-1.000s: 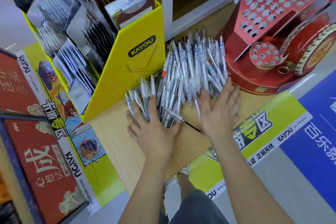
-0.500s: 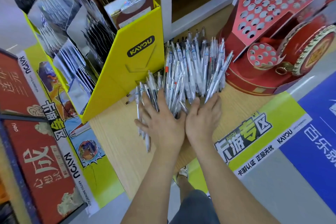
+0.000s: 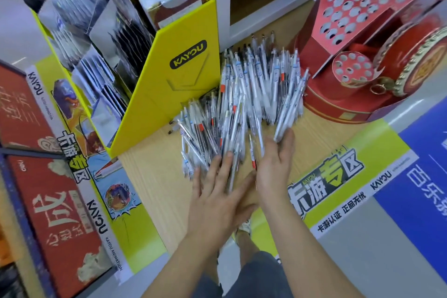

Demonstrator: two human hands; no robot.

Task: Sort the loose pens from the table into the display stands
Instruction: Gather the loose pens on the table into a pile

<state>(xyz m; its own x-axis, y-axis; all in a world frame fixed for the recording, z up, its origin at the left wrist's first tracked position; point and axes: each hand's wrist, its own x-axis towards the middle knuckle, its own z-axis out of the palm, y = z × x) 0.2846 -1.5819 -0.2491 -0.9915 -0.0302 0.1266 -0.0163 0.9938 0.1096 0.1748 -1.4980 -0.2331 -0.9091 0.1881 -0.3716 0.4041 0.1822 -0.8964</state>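
A big heap of clear and white pens (image 3: 251,94) lies on the wooden table (image 3: 154,176), between a yellow box and a red display stand (image 3: 321,80). The stand has a sloped panel full of empty round holes (image 3: 362,5) and a small round holed platform (image 3: 352,68). My left hand (image 3: 217,196) lies flat with fingers spread on the near ends of the pens. My right hand (image 3: 274,164) is next to it, fingers extended against the near ends of a few pens at the heap's right side. Neither hand grips a pen.
A yellow KAYOU card box (image 3: 174,84) with foil packs stands left of the heap. A red drum-shaped decoration (image 3: 416,63) sits at the far right. Red boxes (image 3: 48,201) lie at the left edge. A white shelf (image 3: 256,7) rises behind the pens.
Both hands swept the spread pens into a tighter heap, then slid back toward me. The right hand has moved out to the heap's right side.
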